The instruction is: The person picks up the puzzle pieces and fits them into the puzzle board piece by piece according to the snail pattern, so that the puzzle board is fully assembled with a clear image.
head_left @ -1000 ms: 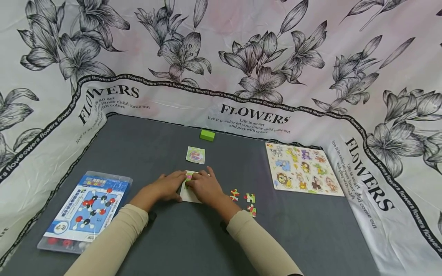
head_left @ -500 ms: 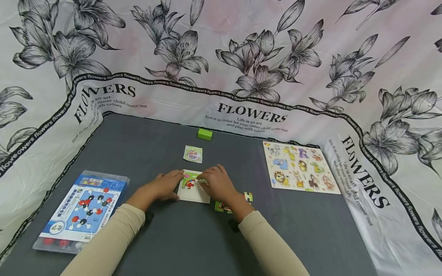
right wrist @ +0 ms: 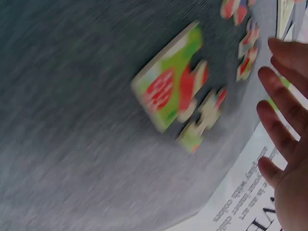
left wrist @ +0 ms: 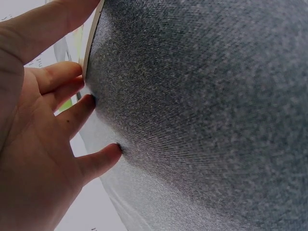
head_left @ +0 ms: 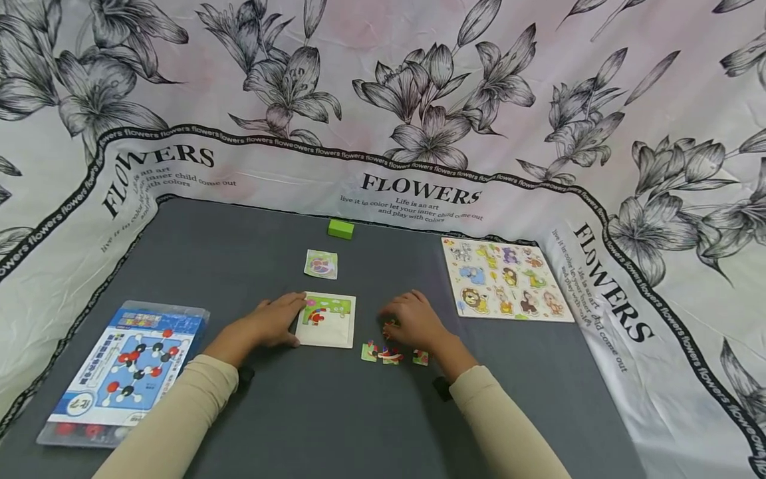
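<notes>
A small square jigsaw board (head_left: 332, 338) lies on the grey table in the head view. Green pieces line its top, with a red piece below them at the left; the lower part is bare wood. My left hand (head_left: 272, 322) rests at the board's left side, fingers extended. The left wrist view shows those fingers (left wrist: 72, 115) spread, some touching the board's edge. Over several loose jigsaw pieces (head_left: 369, 351) to the right hovers my right hand (head_left: 414, 319). In the right wrist view its fingers are spread, nothing held, near a green-and-red corner piece (right wrist: 161, 91).
Beyond the board lie a small picture card (head_left: 321, 264) and a green block (head_left: 340, 229). An animal puzzle board (head_left: 509, 279) sits at the right. A molecule model kit box (head_left: 128, 366) is at the left. Floral cloth (head_left: 413, 143) hangs along the table's far side.
My right hand has moved right, from above the board to the loose pieces, uncovering the green top row. My left hand stays at the board's side. The head view has shifted slightly.
</notes>
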### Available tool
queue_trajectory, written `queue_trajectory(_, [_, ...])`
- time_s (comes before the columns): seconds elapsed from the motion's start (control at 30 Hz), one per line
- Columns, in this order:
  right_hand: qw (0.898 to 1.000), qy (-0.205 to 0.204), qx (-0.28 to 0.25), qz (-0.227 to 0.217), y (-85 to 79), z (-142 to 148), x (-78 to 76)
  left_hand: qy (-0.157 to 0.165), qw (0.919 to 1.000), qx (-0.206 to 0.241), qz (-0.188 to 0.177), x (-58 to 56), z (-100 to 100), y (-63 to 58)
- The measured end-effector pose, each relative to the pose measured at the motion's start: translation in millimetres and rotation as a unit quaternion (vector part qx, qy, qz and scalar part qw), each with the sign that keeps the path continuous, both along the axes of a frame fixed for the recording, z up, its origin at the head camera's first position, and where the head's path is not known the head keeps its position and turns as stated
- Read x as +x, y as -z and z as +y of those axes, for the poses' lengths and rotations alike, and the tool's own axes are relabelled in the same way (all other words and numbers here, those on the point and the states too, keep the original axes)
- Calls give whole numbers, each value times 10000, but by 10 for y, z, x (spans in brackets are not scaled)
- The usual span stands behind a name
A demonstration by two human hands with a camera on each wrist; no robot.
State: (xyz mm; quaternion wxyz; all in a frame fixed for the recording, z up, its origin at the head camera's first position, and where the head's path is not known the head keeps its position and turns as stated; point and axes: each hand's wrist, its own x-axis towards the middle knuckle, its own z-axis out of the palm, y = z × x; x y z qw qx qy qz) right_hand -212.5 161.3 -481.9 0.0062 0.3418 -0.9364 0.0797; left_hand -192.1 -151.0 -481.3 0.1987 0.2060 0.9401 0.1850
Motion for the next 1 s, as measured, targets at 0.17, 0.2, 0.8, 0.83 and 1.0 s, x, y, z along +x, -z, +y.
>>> queue_trajectory(0.17, [9998, -115, -4, -129, 23, 131, 15, 5, 10000, 6, 30, 1, -21, -39])
queue_trajectory(0.2, [9998, -99, 15, -175, 26, 148, 23, 4, 10000, 22, 30, 2, -24, -47])
queue_trajectory(0.8, [9998, -214, -12, 23, 104, 188, 54, 32, 10000, 14, -61, 10, -38, -45])
queue_trajectory(0.83, [9998, -192, -4, -21, 93, 172, 49, 33, 10000, 21, -57, 10, -37, -46])
queue_trajectory(1.0, [9997, -224, -47, -21, 32, 18, 24, 14, 10000, 44, -26, 0, -21, -35])
